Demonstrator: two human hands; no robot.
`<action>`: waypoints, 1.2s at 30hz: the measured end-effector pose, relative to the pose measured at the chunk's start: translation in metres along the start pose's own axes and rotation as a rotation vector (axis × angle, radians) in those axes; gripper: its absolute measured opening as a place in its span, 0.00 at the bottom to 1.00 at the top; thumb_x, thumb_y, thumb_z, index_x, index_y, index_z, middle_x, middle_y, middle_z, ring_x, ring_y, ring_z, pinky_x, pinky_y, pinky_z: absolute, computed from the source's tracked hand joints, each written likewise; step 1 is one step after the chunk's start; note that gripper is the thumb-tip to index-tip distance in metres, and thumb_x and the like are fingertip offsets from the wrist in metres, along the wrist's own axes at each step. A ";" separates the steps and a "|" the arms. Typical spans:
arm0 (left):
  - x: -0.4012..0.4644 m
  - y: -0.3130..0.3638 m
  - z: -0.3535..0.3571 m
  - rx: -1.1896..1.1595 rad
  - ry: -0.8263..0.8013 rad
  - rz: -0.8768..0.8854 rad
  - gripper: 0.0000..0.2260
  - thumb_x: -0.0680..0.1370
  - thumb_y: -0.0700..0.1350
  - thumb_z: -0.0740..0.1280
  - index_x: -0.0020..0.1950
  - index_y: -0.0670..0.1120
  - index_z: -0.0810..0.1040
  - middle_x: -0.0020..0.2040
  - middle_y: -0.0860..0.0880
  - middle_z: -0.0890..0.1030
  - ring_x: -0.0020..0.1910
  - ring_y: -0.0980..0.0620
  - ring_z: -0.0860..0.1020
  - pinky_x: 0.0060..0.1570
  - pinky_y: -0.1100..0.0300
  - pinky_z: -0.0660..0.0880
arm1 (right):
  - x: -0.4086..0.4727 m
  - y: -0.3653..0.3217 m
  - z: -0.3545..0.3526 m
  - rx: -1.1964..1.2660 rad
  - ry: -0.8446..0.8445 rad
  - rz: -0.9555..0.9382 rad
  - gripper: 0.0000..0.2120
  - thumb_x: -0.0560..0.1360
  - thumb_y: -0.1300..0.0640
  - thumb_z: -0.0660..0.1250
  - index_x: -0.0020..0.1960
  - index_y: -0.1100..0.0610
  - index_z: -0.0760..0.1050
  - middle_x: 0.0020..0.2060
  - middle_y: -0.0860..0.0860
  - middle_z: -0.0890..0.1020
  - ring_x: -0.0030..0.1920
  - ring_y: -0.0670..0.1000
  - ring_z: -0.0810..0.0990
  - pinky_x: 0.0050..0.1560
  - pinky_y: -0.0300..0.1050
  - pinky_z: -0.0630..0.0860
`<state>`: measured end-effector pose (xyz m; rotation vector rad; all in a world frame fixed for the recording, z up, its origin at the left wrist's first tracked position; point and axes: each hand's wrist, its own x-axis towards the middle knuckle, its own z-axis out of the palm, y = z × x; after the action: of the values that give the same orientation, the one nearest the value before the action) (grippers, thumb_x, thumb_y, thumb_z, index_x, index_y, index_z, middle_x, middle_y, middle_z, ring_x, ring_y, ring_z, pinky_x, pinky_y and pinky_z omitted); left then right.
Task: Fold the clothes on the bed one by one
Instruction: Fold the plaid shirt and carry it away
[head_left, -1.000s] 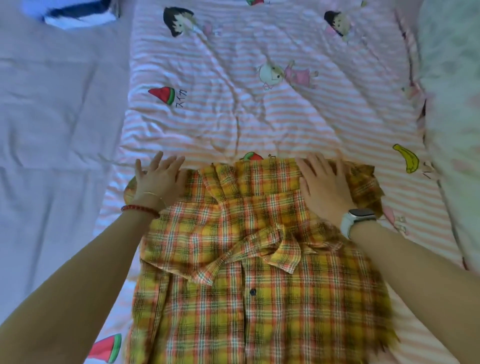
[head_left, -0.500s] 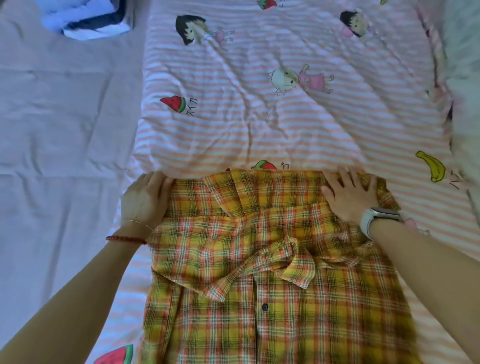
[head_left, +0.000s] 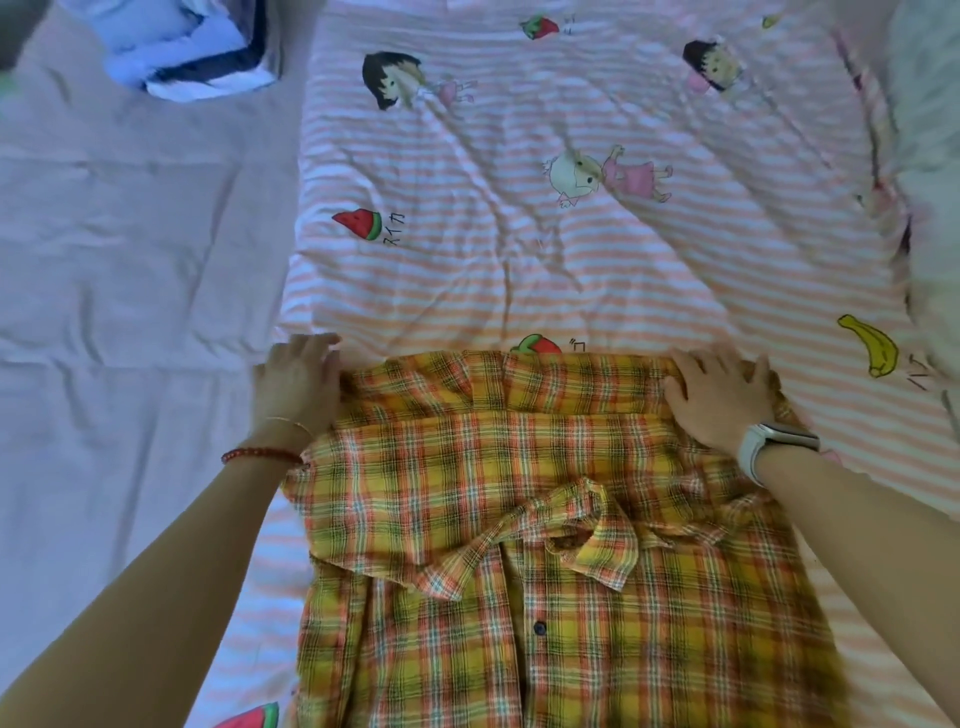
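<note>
Plaid shirt (head_left: 545, 545) lies flat on the striped cartoon sheet (head_left: 519, 249), near edge running out of frame, far edge folded back toward the camera, collar bunched mid-panel. Left hand (head_left: 296, 384) sits at the far-left corner of the fold, fingers curled over the cloth edge; whether it pinches fabric or only rests there, cannot tell. Right hand (head_left: 719, 400) lies flat on the far-right corner, fingers spread, pressing and gripping nothing. Risk, as judged: the bunched collar and loose sleeve layers could slide or lump if the fold is lifted from the corners alone, giving a crooked result; the right corner, merely pressed, could slip free. Against a second ago: left hand has gone from flat on the shirt to its outer edge, and both hands sit nearer the far fold line. Farther off, a folded blue-and-white pile (head_left: 192, 52) on the grey sheet (head_left: 130, 234).
</note>
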<state>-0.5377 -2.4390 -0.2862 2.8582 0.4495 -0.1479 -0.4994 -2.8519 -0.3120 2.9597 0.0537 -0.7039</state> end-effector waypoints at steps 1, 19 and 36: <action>0.004 0.004 -0.002 -0.009 -0.142 0.076 0.14 0.81 0.48 0.56 0.61 0.45 0.75 0.57 0.41 0.78 0.55 0.40 0.74 0.53 0.47 0.71 | 0.001 0.001 -0.003 0.021 -0.004 -0.030 0.23 0.81 0.48 0.46 0.75 0.50 0.53 0.74 0.51 0.59 0.75 0.54 0.51 0.72 0.64 0.43; -0.006 0.028 -0.067 0.216 -0.372 0.154 0.09 0.76 0.50 0.67 0.42 0.49 0.69 0.46 0.46 0.79 0.43 0.48 0.74 0.39 0.59 0.66 | -0.030 0.031 -0.087 -0.022 0.023 -0.141 0.16 0.80 0.50 0.58 0.66 0.52 0.65 0.56 0.51 0.78 0.40 0.51 0.77 0.31 0.43 0.74; -0.094 0.001 -0.040 0.034 0.255 0.576 0.14 0.72 0.43 0.58 0.38 0.38 0.80 0.41 0.43 0.83 0.43 0.42 0.79 0.30 0.52 0.76 | -0.120 0.032 -0.026 0.179 0.386 -0.082 0.13 0.67 0.65 0.73 0.50 0.64 0.76 0.48 0.60 0.79 0.50 0.64 0.77 0.50 0.58 0.70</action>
<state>-0.6239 -2.4567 -0.2345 2.9146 -0.3462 0.3156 -0.5929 -2.8820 -0.2325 3.2370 0.1481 -0.1405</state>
